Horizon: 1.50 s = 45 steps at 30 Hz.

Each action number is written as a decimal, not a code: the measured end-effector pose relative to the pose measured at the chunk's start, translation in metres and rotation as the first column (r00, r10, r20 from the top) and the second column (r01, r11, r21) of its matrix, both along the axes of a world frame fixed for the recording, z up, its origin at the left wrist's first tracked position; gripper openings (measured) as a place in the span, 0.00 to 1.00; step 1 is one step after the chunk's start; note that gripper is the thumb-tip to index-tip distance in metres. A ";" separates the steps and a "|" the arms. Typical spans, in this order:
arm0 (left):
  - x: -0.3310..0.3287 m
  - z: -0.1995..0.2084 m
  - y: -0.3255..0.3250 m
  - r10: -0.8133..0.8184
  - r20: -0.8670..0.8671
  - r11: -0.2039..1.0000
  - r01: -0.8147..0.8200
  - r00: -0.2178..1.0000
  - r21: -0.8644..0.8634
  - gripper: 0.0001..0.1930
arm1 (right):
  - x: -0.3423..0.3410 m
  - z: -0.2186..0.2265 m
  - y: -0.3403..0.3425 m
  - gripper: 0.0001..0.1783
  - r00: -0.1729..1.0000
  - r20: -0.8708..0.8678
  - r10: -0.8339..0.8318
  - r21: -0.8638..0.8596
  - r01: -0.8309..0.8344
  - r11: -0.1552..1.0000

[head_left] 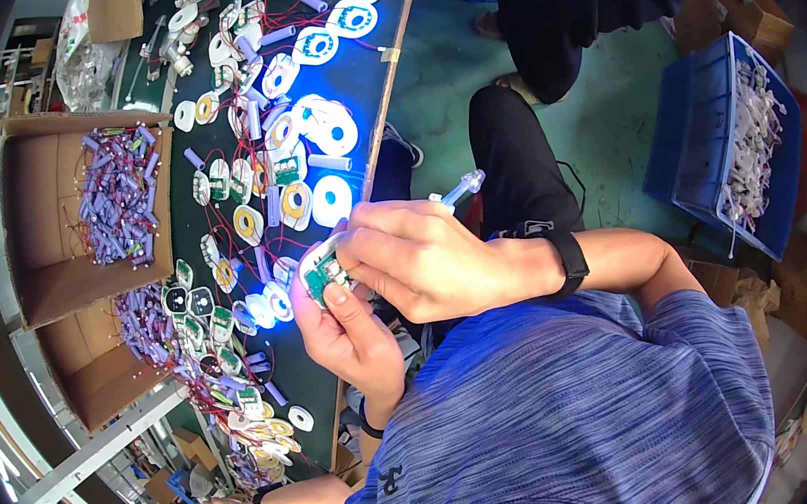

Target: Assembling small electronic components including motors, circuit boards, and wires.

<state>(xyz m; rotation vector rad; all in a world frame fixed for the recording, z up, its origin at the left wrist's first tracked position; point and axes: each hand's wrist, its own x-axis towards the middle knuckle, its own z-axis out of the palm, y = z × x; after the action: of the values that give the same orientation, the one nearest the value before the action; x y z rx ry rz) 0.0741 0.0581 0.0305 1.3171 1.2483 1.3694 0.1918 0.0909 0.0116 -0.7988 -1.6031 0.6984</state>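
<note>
Striped shirt (583, 401) closest; left fingers (355, 318) pinch green board (321, 282), right fingers' (402, 242) grip unclear; lit discs (324, 121), purple cylinders (330, 162) crowd table (368, 75).

The left hand (348, 334) holds a green circuit board (322, 278); the right hand (413, 251) pinches its edge, a clear-ended item (465, 187) jutting toward two o'clock. At eleven, glowing white rings (308, 123) lie on the table (302, 370); near ten, a cardboard box (40, 216) with purple cells (123, 198); near three, a blue bin (676, 130).

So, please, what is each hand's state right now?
Left hand: closed, holding the green circuit board.
Right hand: closed at the board; what it grips cannot be told.
</note>
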 end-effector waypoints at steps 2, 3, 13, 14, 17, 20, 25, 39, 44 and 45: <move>-0.001 0.001 -0.001 -0.005 -0.016 1.000 0.005 1.000 0.017 0.16 | -0.003 0.001 -0.001 0.08 0.999 -0.014 -0.029 0.066 0.030 0.997; -0.002 0.001 -0.001 0.008 -0.060 0.999 -0.005 0.998 0.042 0.16 | -0.003 0.004 -0.003 0.09 0.999 -0.017 -0.036 0.076 0.037 0.996; -0.008 0.007 -0.004 0.110 -0.201 0.994 -0.103 0.973 0.045 0.18 | -0.029 0.007 -0.013 0.13 0.966 -0.089 -0.243 0.155 0.255 0.955; -0.009 0.009 -0.002 0.117 -0.158 0.993 -0.116 0.980 0.012 0.18 | -0.032 0.005 -0.012 0.13 0.959 -0.135 -0.248 0.121 0.265 0.957; -0.018 0.013 0.005 0.096 -0.046 0.995 -0.098 0.994 -0.032 0.18 | -0.031 -0.001 -0.005 0.12 0.953 -0.195 -0.234 0.088 0.254 0.963; -0.040 0.011 0.016 -0.029 0.007 0.999 0.029 1.000 0.034 0.17 | -0.016 -0.002 0.002 0.09 0.987 -0.141 -0.075 0.050 0.082 0.995; -0.029 0.033 0.025 -0.120 -0.034 0.993 0.121 0.992 0.007 0.17 | 0.041 -0.025 0.019 0.06 0.948 -0.238 -0.213 -0.238 0.156 0.959; -0.028 0.071 0.045 -0.260 0.054 0.964 0.262 0.964 -0.038 0.18 | 0.062 -0.095 0.014 0.32 0.940 -0.158 0.302 -0.429 -0.341 0.837; -0.019 0.087 0.045 -0.341 0.186 0.934 0.354 0.922 -0.044 0.19 | 0.055 -0.128 0.021 0.37 0.875 -0.304 0.378 -0.388 -0.476 0.789; -0.018 0.089 0.045 -0.342 0.185 0.934 0.355 0.921 -0.038 0.19 | 0.053 -0.132 0.022 0.36 0.937 -0.167 0.306 -0.359 -0.347 0.866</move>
<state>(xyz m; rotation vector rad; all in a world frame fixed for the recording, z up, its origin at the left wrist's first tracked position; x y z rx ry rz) 0.0562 0.1034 0.1200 1.2678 0.8837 1.1472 0.2450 0.1126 -0.1201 -0.7571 -1.5405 1.3117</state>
